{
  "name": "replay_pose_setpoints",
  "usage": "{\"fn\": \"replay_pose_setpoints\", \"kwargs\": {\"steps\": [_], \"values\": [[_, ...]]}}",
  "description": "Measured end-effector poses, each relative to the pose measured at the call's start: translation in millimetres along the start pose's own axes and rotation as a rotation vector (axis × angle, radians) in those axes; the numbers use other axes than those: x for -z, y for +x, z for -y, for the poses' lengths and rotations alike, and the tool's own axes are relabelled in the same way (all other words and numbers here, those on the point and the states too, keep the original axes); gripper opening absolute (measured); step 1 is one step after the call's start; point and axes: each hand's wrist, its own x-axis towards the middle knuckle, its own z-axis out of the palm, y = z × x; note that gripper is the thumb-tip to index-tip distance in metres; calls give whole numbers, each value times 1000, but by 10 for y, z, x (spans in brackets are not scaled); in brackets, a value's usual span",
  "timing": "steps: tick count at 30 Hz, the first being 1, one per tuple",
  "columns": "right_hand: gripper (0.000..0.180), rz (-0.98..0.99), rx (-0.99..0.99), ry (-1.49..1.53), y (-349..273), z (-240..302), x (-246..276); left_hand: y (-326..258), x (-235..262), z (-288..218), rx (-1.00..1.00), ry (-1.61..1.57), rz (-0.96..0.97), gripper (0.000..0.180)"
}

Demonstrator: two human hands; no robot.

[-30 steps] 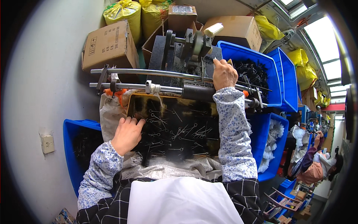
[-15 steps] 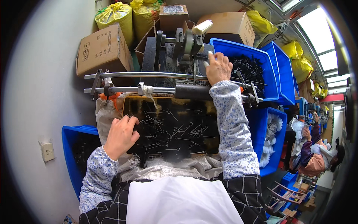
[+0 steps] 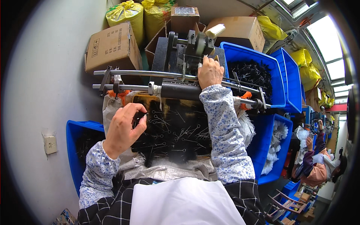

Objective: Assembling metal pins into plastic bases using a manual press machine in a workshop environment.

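Observation:
My right hand [image 3: 210,73] is closed at the metal rails [image 3: 142,74] of a bench machine [image 3: 195,44], just below its round wheel; the curled fingers hide whatever they hold. My left hand [image 3: 123,129] hovers over the left side of a dark tray with a yellowish rim [image 3: 140,98]. Its thumb and index finger come together in a pinch, and anything between the tips is too small to make out. Several thin wires with looped ends [image 3: 183,150] lie scattered over the dark mass in the tray. A black cylinder [image 3: 180,91] sits on the lower rail.
Blue bins hold black wire pieces [image 3: 249,77] at the back right and white brush-like pieces [image 3: 276,137] at the right. Another blue bin [image 3: 73,150] stands at the left, beside the wall. Cartons [image 3: 112,48] and yellow sacks [image 3: 125,18] stand behind. A co-worker [image 3: 317,165] sits far right.
My right hand has moved left along the rails, toward the wheel. The left hand has shifted over the tray and brought its thumb and index finger into a pinch. The view has shifted slightly.

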Motion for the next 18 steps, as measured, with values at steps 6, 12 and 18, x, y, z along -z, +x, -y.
{"fn": "replay_pose_setpoints", "kwargs": {"steps": [6, 12, 18], "values": [[34, 131, -48, 4, -31, -314, 151, -73, 66, 19, 120, -76, -39, 16], [28, 194, -71, 171, 99, -785, 130, -45, 137, 35, 43, -153, -114, 19], [23, 302, 97, 134, 377, -1272, 199, 89, 79, 47, 1, -392, 142, 18]]}}
